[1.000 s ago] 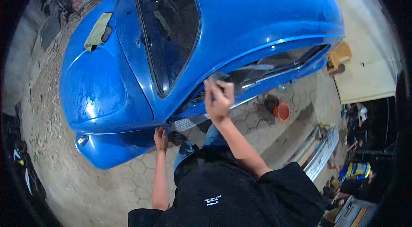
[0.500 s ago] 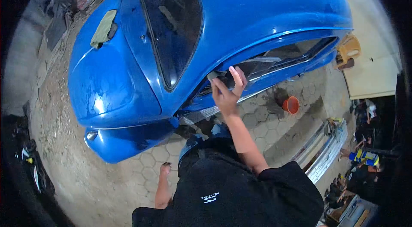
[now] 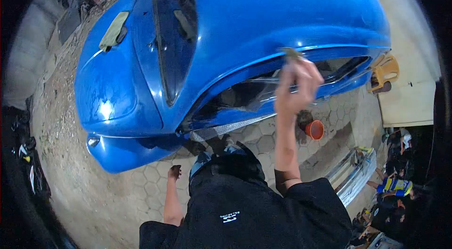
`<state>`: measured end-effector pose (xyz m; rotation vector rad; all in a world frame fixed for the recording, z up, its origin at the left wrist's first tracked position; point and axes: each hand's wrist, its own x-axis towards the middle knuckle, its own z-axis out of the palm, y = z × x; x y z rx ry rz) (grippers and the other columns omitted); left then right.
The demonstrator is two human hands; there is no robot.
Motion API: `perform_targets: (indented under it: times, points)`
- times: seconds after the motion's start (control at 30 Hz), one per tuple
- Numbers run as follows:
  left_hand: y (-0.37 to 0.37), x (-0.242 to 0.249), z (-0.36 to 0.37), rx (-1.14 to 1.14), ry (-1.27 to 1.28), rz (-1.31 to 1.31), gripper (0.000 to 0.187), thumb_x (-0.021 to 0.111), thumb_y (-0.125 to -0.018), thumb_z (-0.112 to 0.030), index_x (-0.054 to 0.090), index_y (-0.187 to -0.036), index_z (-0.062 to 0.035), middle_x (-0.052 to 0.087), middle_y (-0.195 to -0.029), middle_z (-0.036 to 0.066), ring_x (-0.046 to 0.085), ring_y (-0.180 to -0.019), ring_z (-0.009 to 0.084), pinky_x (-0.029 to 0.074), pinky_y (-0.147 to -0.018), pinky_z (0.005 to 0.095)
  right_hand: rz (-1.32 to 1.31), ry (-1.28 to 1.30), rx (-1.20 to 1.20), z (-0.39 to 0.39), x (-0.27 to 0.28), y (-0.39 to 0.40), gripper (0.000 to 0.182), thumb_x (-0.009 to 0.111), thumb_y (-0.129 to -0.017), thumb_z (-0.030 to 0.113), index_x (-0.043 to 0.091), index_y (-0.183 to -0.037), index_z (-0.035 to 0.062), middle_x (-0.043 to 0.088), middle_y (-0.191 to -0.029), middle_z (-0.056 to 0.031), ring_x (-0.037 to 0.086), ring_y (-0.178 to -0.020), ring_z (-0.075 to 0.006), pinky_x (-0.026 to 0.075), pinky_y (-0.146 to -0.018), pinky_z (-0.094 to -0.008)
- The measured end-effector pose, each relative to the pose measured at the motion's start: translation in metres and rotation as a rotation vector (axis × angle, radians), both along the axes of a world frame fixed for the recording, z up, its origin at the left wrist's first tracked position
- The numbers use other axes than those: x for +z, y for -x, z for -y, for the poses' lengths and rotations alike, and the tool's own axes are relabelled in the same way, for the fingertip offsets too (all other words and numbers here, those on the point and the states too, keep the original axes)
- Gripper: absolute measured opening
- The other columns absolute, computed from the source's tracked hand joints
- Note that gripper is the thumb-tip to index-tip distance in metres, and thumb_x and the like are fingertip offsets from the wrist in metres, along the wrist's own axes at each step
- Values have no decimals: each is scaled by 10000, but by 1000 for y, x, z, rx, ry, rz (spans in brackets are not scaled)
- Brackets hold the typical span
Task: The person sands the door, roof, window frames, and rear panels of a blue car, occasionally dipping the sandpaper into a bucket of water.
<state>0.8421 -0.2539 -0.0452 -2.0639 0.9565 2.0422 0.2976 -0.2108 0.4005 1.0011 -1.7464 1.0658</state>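
A rounded blue car [image 3: 245, 13] fills the upper half of the view. My right hand [image 3: 299, 84], smeared by motion, is at the roof edge above the side window [image 3: 235, 96]. Its fingers are closed on a small olive-grey piece [image 3: 290, 52], cloth-like, which meets the edge of the roof. I cannot make out its exact kind. My left hand [image 3: 174, 172] hangs low beside my body, away from the car. Its fingers are curled, with something dark at them that is too small to name. An olive cloth [image 3: 114, 31] lies on the car's sloping lid.
A red-orange bucket [image 3: 314, 130] stands on the hexagonal paving. Farther right is a long silvery panel [image 3: 352, 176]. A yellow chair [image 3: 386, 72] is beyond the car's end, by a pale wall. A person in a blue and yellow shirt [image 3: 395, 186] is at the lower right.
My right hand has moved right and up, from the window pillar to the roof edge, with the small piece. My left hand has shifted slightly left and up. The view has moved a little.
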Motion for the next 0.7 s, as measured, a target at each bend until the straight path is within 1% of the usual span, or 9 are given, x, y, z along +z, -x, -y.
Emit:
perform_targets:
  times: [0.1, 0.17, 0.23, 0.3, 0.37, 0.47, 0.5, 0.57, 0.7]
  points:
    - [-2, -34, -3, -33, -82, 26, 197, 596, -902, -241, 683, -1050, -144, 659, -820, 62, 584, -578, 168, 434, -458, 325, -59, -108, 178, 25, -3, -25, 52, 736, -825, 194, 724, -875, 185, 622, -1174, -23, 529, -1108, -266, 405, -942, -365]
    - [12, -21, -8, -299, 38, -52, 221, 571, -910, -224, 666, -1092, -144, 666, -858, 71, 600, -600, 177, 444, -456, 321, -102, -182, 161, 22, -7, -24, 61, 728, -827, 213, 715, -886, 221, 614, -1211, -1, 527, -1124, -240, 400, -947, -350]
    - [27, -4, -5, -467, 137, 15, 274, 565, -903, -237, 651, -1148, -150, 679, -862, 85, 616, -599, 187, 458, -452, 323, -135, -111, 83, 16, 6, 2, 42, 702, -842, 207, 710, -882, 216, 617, -1178, -2, 537, -1109, -240, 382, -956, -360]
    - [1, -60, 16, -236, -121, -147, 292, 550, -918, -305, 648, -1161, -176, 671, -844, 79, 624, -592, 204, 467, -455, 331, -53, -83, -48, -4, 25, 38, 88, 672, -830, 187, 697, -911, 167, 615, -1094, -47, 535, -1083, -261, 344, -983, -408]
    - [6, -59, 28, -353, -133, -100, 380, 504, -929, -413, 631, -1223, -209, 674, -838, 79, 631, -573, 226, 486, -458, 363, -20, 19, -243, -13, 29, 56, 106, 661, -811, 185, 678, -905, 139, 619, -1086, -71, 537, -1060, -266, 349, -976, -428]
    - [32, -40, 48, -532, -237, -70, 377, 532, -913, -394, 597, -1198, -156, 654, -979, 70, 616, -767, 227, 485, -647, 403, -65, -168, 20, 4, 29, 18, 57, 629, -803, 171, 644, -836, 126, 637, -1030, -80, 563, -1036, -272, 388, -931, -461]
    - [43, -32, 56, -598, -294, -65, 379, 541, -907, -387, 586, -1190, -138, 648, -1026, 66, 610, -832, 227, 485, -711, 416, -26, -259, 157, 10, 30, -5, 74, 645, -799, 195, 639, -838, 133, 638, -992, -53, 587, -1003, -261, 415, -905, -432]
    - [67, -26, 75, -687, -348, -82, 388, 559, -897, -374, 563, -1173, -102, 635, -1120, 60, 600, -961, 228, 485, -837, 443, -156, -272, 122, 25, 25, -23, 116, 685, -763, 249, 620, -806, 162, 642, -935, 8, 621, -928, -204, 447, -835, -337]
    - [129, -34, 83, -678, -175, -246, 385, 557, -903, -372, 570, -1179, -104, 637, -1103, 62, 605, -944, 229, 491, -818, 437, -167, -255, 10, 1, 46, 50, 62, 642, -736, 210, 646, -778, 164, 647, -778, -28, 636, -793, -237, 460, -762, -385]
